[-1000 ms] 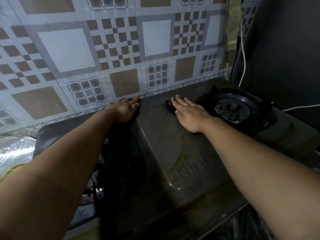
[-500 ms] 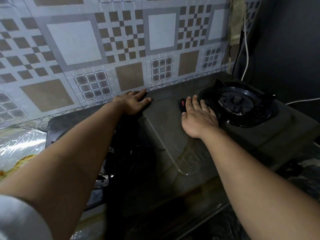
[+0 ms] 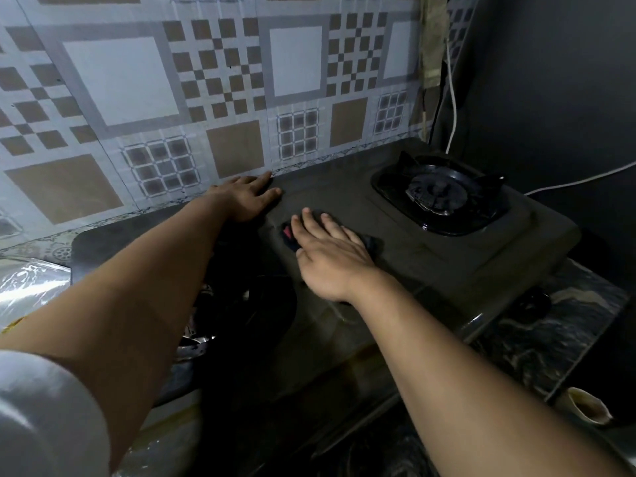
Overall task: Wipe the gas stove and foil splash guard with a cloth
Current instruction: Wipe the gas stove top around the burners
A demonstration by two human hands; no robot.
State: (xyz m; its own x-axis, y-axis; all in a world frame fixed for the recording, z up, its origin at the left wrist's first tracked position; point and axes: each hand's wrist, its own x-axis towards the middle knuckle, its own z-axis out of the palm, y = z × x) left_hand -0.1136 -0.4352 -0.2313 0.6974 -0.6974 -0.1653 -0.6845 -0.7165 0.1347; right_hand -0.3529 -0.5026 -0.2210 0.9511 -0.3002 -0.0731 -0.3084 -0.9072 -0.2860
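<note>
A dark two-burner gas stove [image 3: 430,249] sits against a foil splash guard [image 3: 192,98] printed with brown and white squares. My right hand [image 3: 330,256] lies flat on the stove's middle panel, fingers together, pressing a dark cloth [image 3: 370,243] with a red patch that shows at both sides of the hand. My left hand [image 3: 247,197] rests palm down on the stove's back edge, fingertips touching the foot of the splash guard, holding nothing. My left arm hides most of the left burner.
The right burner [image 3: 437,194] with its black pan support stands just right of my hand. A white cable [image 3: 452,98] hangs in the back corner. Crinkled clear plastic [image 3: 24,290] lies at the left. A marbled counter [image 3: 557,325] and a small cup [image 3: 585,406] are at the lower right.
My right hand with the cloth has slid back toward me across the middle panel. My left hand has stayed at the stove's back edge. The camera has shifted left.
</note>
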